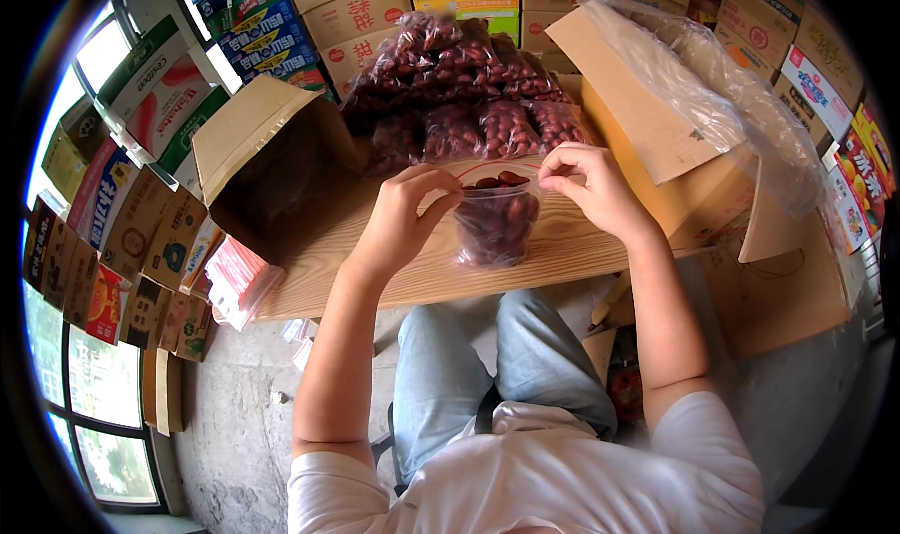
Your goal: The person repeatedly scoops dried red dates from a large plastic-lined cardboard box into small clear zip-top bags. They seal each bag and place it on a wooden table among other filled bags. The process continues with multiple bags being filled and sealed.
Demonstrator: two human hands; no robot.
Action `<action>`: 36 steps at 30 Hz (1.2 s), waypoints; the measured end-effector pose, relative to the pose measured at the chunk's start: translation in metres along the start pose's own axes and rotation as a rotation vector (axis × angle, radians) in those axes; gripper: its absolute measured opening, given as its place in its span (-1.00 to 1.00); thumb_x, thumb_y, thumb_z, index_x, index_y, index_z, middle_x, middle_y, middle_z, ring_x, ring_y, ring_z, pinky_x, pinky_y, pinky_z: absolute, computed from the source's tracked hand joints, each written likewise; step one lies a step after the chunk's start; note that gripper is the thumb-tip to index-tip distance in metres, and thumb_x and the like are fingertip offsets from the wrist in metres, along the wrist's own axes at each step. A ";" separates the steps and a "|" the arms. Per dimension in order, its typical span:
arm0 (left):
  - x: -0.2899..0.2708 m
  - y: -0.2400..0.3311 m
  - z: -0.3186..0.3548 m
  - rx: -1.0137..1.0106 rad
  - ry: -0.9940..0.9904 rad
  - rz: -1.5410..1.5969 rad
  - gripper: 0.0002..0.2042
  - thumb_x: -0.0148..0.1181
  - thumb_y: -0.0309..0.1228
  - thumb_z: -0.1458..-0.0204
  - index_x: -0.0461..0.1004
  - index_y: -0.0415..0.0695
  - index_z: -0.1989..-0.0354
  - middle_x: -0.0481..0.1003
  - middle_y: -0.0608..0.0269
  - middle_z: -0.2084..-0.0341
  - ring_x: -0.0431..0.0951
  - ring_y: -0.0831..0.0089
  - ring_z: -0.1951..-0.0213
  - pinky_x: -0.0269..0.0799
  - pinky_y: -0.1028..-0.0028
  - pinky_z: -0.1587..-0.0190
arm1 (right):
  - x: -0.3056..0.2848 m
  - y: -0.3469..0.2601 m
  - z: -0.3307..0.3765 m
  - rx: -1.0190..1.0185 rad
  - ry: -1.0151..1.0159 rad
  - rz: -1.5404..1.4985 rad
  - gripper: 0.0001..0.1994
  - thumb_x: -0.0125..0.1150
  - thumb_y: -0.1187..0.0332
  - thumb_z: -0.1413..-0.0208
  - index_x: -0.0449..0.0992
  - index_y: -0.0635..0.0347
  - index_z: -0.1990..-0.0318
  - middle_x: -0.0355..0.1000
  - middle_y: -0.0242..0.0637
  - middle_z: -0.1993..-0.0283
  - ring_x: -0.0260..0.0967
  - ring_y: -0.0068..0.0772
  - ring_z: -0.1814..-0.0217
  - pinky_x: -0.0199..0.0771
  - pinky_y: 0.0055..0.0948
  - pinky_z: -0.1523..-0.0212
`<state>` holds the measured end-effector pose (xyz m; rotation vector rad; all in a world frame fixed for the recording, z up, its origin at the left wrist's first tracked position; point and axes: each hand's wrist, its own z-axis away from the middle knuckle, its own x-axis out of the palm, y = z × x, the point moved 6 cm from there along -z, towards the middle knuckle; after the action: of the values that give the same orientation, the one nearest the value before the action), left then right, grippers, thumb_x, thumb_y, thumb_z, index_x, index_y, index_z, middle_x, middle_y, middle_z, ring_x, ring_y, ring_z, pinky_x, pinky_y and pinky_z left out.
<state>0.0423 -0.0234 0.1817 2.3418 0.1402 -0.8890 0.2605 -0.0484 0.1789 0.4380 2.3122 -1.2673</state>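
Wood-grain table point(572, 243) sat in a carton-lined room. On it, near edge, middle: clear bag point(497, 229) part-filled with dark red fruit point(515, 213). Bag stood upright, mouth up, long axis roughly vertical, base on the wood. Red line ran around the rim, which was spread left to right.

Left hand point(403, 206): thumb and fingertips pinched together on the mouth's left edge. Right hand point(600, 189): same pinch, right edge. Fruit reached close to the rim.

Just beyond the bag: heap of filled bags point(450, 79), lined up at the near side, piled higher at the far side. Left: open brown carton point(253, 131) on its side; nearer, flat pink-striped bags point(242, 276) at the table's left corner. Right: large open carton point(647, 112) with a clear plastic liner point(722, 79) over its flaps. Far side: stacked boxes point(352, 14). Far left: windows point(103, 384).
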 end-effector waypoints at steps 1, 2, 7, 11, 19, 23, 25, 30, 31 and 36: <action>-0.001 -0.001 0.000 -0.005 0.003 -0.016 -0.90 0.24 -0.63 0.09 0.50 -0.28 0.36 0.54 0.13 0.34 0.53 0.24 0.29 0.43 0.40 0.19 | -0.001 -0.005 -0.001 -0.035 0.005 0.049 -0.98 0.18 0.62 0.01 0.46 0.38 0.41 0.46 -0.28 0.36 0.43 -0.44 0.24 0.41 -0.49 0.14; -0.006 0.004 0.000 0.057 0.066 -0.099 -0.91 0.23 -0.63 0.10 0.50 -0.27 0.39 0.53 0.14 0.37 0.51 0.23 0.31 0.41 0.39 0.20 | -0.001 -0.009 -0.002 -0.070 0.009 0.097 -0.98 0.18 0.63 0.01 0.46 0.38 0.42 0.46 -0.26 0.35 0.43 -0.41 0.24 0.41 -0.49 0.14; -0.014 0.036 0.010 0.203 0.363 -0.227 -0.93 0.22 -0.61 0.15 0.50 -0.22 0.45 0.52 0.21 0.46 0.48 0.22 0.35 0.35 0.35 0.23 | -0.008 -0.025 0.008 -0.241 0.303 0.047 -0.95 0.24 0.61 0.07 0.48 0.39 0.43 0.47 -0.19 0.42 0.44 -0.36 0.35 0.41 -0.48 0.28; -0.002 0.017 0.010 0.119 0.152 -0.244 -0.92 0.24 -0.65 0.14 0.52 -0.23 0.44 0.54 0.20 0.44 0.49 0.23 0.36 0.38 0.38 0.22 | 0.001 -0.007 0.009 -0.091 0.128 0.111 -0.95 0.24 0.60 0.07 0.48 0.39 0.43 0.47 -0.19 0.43 0.43 -0.36 0.35 0.38 -0.46 0.28; 0.001 0.019 0.004 0.082 0.066 -0.274 -0.85 0.31 -0.55 0.18 0.50 -0.20 0.39 0.54 0.21 0.33 0.47 0.21 0.23 0.35 0.29 0.15 | -0.001 0.003 0.009 -0.020 0.145 -0.002 -0.94 0.24 0.60 0.05 0.48 0.39 0.41 0.49 -0.23 0.41 0.44 -0.43 0.32 0.40 -0.48 0.24; 0.014 0.024 -0.006 0.130 0.077 -0.177 -0.79 0.36 -0.50 0.22 0.49 -0.19 0.38 0.53 0.18 0.27 0.47 0.19 0.21 0.35 0.30 0.13 | 0.004 0.012 0.006 -0.001 0.117 -0.054 -0.94 0.23 0.60 0.05 0.48 0.36 0.39 0.49 -0.26 0.40 0.44 -0.48 0.31 0.42 -0.49 0.22; 0.022 0.021 -0.010 0.128 0.066 -0.135 -0.79 0.37 -0.49 0.22 0.49 -0.19 0.39 0.53 0.18 0.29 0.48 0.19 0.22 0.35 0.30 0.14 | 0.005 0.012 0.004 -0.026 0.109 -0.036 -0.91 0.23 0.61 0.05 0.48 0.34 0.36 0.49 -0.29 0.38 0.43 -0.51 0.30 0.41 -0.49 0.21; 0.030 0.014 -0.020 0.107 0.019 -0.122 -0.85 0.34 -0.54 0.22 0.50 -0.20 0.44 0.53 0.20 0.39 0.47 0.20 0.30 0.35 0.30 0.17 | 0.003 0.014 0.008 -0.026 0.186 -0.141 -0.81 0.26 0.58 0.05 0.46 0.27 0.24 0.47 -0.39 0.34 0.43 -0.56 0.26 0.36 -0.53 0.16; 0.031 0.012 -0.020 0.104 0.025 -0.107 -0.86 0.34 -0.54 0.21 0.50 -0.19 0.45 0.53 0.21 0.41 0.47 0.21 0.31 0.35 0.31 0.18 | 0.002 0.016 0.009 -0.026 0.181 -0.151 -0.79 0.27 0.57 0.05 0.46 0.25 0.22 0.47 -0.40 0.33 0.43 -0.57 0.26 0.35 -0.54 0.15; 0.033 0.007 -0.017 0.111 0.051 -0.081 -0.88 0.32 -0.56 0.21 0.50 -0.19 0.47 0.53 0.22 0.45 0.47 0.23 0.35 0.34 0.34 0.20 | -0.002 0.030 0.014 -0.028 0.123 0.000 -0.85 0.33 0.51 0.08 0.49 0.25 0.33 0.46 -0.39 0.36 0.39 -0.55 0.27 0.31 -0.54 0.16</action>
<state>0.0790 -0.0226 0.1745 2.4781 0.2129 -0.8965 0.2805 -0.0447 0.1526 0.5200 2.4289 -1.2380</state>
